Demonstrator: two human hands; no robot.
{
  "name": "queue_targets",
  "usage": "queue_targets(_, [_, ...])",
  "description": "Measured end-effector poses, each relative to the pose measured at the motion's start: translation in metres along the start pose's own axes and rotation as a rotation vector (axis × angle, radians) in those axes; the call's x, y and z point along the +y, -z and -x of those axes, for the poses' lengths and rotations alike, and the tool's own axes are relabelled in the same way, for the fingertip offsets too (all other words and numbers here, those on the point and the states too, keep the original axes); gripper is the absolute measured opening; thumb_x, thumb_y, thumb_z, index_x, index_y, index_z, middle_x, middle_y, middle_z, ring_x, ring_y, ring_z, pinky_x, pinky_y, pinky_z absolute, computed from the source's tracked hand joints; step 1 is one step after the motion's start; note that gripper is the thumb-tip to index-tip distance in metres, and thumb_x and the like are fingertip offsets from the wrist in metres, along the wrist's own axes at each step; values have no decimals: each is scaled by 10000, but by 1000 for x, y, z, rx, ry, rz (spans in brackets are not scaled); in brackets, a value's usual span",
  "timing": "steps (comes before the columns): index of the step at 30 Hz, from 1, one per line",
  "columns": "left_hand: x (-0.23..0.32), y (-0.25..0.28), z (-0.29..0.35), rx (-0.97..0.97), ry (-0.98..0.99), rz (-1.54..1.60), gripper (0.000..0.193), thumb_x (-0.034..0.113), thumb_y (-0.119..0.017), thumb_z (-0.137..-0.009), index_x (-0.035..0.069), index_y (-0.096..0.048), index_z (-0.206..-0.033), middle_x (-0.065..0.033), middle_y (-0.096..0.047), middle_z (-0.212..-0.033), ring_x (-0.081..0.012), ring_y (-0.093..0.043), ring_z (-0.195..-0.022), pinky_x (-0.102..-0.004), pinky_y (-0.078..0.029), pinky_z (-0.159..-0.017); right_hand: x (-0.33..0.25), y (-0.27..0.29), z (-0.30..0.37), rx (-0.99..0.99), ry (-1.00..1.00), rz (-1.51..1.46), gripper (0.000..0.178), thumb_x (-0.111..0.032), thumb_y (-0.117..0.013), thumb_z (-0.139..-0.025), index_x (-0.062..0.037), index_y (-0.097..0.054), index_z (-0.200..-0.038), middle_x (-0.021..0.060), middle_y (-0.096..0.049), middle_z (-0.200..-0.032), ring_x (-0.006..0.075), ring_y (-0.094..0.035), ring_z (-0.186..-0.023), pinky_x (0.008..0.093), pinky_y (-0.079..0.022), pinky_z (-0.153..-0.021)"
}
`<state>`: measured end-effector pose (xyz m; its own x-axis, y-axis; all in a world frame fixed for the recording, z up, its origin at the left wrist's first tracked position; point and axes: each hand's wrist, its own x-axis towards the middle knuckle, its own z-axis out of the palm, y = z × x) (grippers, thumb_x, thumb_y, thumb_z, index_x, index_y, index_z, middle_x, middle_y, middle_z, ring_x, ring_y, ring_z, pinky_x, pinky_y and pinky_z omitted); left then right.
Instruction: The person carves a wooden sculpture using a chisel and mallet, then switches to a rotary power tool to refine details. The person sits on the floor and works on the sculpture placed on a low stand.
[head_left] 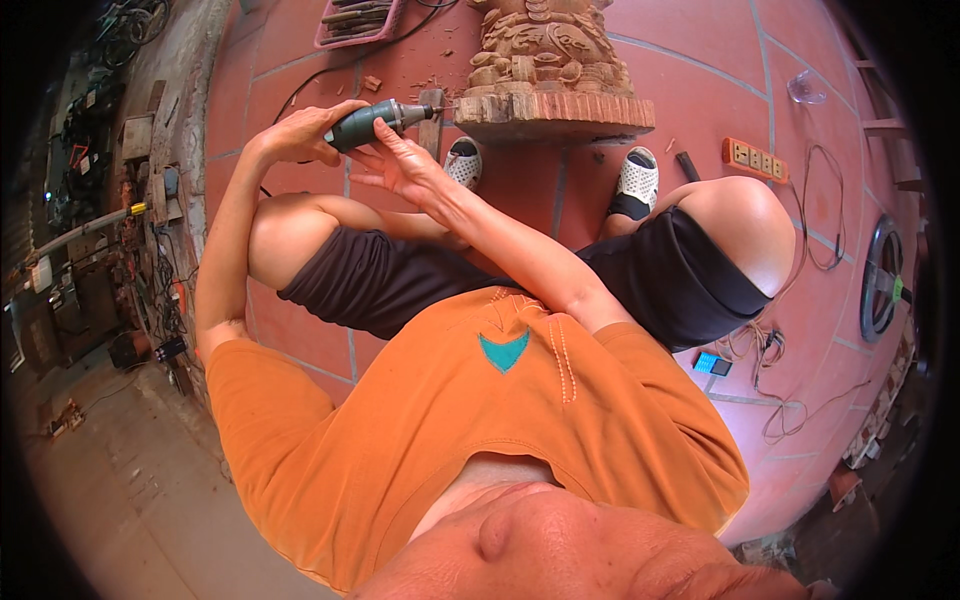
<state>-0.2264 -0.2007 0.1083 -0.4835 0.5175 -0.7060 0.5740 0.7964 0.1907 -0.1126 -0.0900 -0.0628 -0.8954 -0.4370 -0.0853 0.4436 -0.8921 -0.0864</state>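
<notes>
1. Left hand (300,137) wraps the rear of one green die grinder (362,125); right hand (405,170), fingers spread, lays its thumb on the housing.
2. Grinder markings: too small to read.
3. Bit (441,107) just beside one wooden carving (545,70); contact unclear.
4. Outward: two white shoes (637,178), one orange power strip (755,159).

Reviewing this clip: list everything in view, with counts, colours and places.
Power tool: 1, dark green-grey, upper left
Carved wooden piece: 1, brown, top centre
Basket: 1, pink, top left
Power strip: 1, orange, upper right
Handheld device: 1, blue-black, right floor
Wheel-like ring: 1, dark, right edge
Cords: several, brown, right floor
Tiled floor: 1, red, throughout
Clutter: uncountable, mixed, left edge
Shoes: 2, white, below carving
Shirt: 1, orange, centre
Shorts: 1, black, centre
Left hand: 1, bare, gripping tool
Right hand: 1, bare, against tool
</notes>
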Motion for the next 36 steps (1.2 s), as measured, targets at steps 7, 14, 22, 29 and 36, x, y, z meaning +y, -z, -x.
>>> queue_targets(7, [8, 4, 0, -13, 50, 2, 987, 82, -759, -607, 201, -378, -1510, -202, -680, -979, -391, -672, -926, -491, -510, -795, -5, -1, 0, 9, 3, 17, 673, -495, -744, -904, -191, -475, -1440, 38, -538, -1461, 332, -469, -1408, 699, -364, -1097])
queue_targets(14, [-4, -1, -3, 41, -18, -10, 988, 84, -753, -604, 208, -378, -1509, -201, -684, -1006, -396, -671, -927, -489, -517, -799, -9, -2, -2, 9, 2, 29, 692, -499, -750, -898, -198, -460, -1449, 42, -540, -1456, 341, -483, -1398, 689, -384, -1089])
queue_targets(22, [2, 1, -3, 27, 20, 9, 970, 93, -764, -615, 211, -381, -1499, -189, -681, -985, -376, -675, -904, -475, -523, -782, -14, -4, -1, 58, 1, -16, 553, -398, -725, -944, -149, -540, -1402, 90, -579, -1428, 363, -497, -1388, 698, -404, -1094])
queue_targets(29, [-3, -2, -4, 50, -38, 22, 977, 100, -775, -622, 205, -370, -1505, -187, -665, -914, -365, -673, -839, -473, -515, -734, -11, 0, -5, 19, 1, 41, 680, -493, -763, -888, -171, -495, -1423, 50, -572, -1420, 360, -524, -1364, 682, -419, -1066])
queue_targets(36, [-5, -3, -3, 23, -30, 7, 998, 93, -781, -611, 211, -365, -1511, -191, -666, -923, -376, -670, -864, -485, -509, -756, -7, 2, -2, 19, -8, 47, 666, -501, -759, -891, -170, -508, -1410, 47, -578, -1414, 353, -523, -1364, 674, -417, -1070])
